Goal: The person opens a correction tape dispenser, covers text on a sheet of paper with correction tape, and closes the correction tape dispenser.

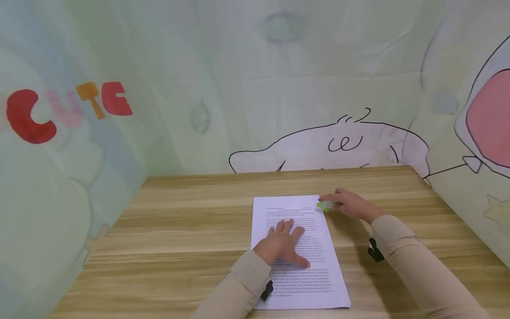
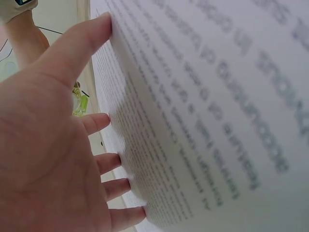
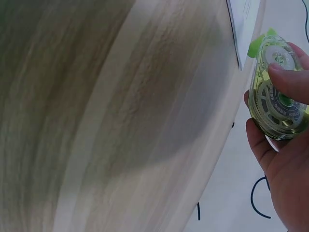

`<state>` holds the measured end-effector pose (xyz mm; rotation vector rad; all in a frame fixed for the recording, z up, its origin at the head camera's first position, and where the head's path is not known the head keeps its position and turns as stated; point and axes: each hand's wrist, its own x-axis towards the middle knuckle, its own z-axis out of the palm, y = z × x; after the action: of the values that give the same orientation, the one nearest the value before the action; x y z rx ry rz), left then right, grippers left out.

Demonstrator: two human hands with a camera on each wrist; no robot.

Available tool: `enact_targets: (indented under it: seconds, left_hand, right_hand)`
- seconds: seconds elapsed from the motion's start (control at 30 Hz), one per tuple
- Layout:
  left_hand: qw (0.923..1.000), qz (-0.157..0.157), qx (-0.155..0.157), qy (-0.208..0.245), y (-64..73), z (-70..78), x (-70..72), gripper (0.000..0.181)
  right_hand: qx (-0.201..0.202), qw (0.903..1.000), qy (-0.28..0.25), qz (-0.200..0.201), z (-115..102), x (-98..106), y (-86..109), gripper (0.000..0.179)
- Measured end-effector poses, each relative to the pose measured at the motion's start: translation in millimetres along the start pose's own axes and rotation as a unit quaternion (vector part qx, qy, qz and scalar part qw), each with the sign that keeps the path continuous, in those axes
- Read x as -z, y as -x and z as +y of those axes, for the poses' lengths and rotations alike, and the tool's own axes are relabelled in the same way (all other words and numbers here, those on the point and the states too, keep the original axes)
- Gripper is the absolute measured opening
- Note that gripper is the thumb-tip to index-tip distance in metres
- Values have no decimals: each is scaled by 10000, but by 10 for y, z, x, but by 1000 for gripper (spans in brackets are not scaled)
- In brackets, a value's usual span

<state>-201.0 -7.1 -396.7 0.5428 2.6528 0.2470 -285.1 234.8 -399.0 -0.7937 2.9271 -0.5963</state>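
A printed sheet of paper [image 1: 295, 288], apparently atop a thin stack, lies on the wooden table. My left hand [image 1: 283, 246] rests on its middle with fingers spread; in the left wrist view the fingertips [image 2: 113, 162] touch the printed lines. My right hand [image 1: 352, 204] is at the sheet's upper right corner and grips a clear correction tape dispenser [image 3: 279, 92] with a green tip. The thumb presses its side and the fingers curl behind it. In the head view the dispenser's green tip [image 1: 322, 205] is at the paper's edge; whether it touches cannot be told.
The wooden table [image 1: 179, 221] extends on both sides of the paper. Behind it hangs a pale backdrop [image 1: 179, 88] with cartoon drawings and coloured letters. A black wrist strap [image 1: 375, 250] shows at the right sleeve.
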Motion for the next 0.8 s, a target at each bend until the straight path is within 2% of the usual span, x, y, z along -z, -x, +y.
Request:
enact_targets:
  seconds: [0.3, 0.47, 0.8]
  left_hand:
    - [9995, 168, -92, -238, 5, -5, -18, 89]
    - [9994, 141, -23, -313, 36, 3, -16, 87]
    - [9985, 241, -198, -442, 65, -2, 5, 85]
  right_hand:
    - [-111, 9999, -65, 34, -108, 7, 45, 42]
    - [-183, 9998, -76, -32, -169, -6, 9, 41]
    - [-172, 9998, -94, -86, -326, -46, -64, 42]
